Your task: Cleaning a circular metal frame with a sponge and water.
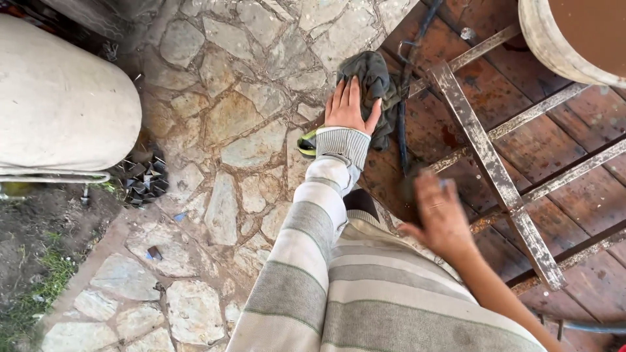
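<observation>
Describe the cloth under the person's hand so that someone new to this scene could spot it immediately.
Find where the stone paving meets the rusty metal panel. On that edge lies the rag, pressed by the left hand. It is the only soft, crumpled, dark grey-green thing there.

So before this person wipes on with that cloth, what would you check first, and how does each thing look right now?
1. Left hand flat on the dark cloth: ok.
2. Cloth lying on the rusty metal panel and not the stone paving: ok, at its edge.
3. Right hand free of tools: cannot tell, it is blurred.
4. Dark hose clear of the cloth: not ok, it runs right beside it.
5. Metal frame bars clear of the hands: ok.
</observation>
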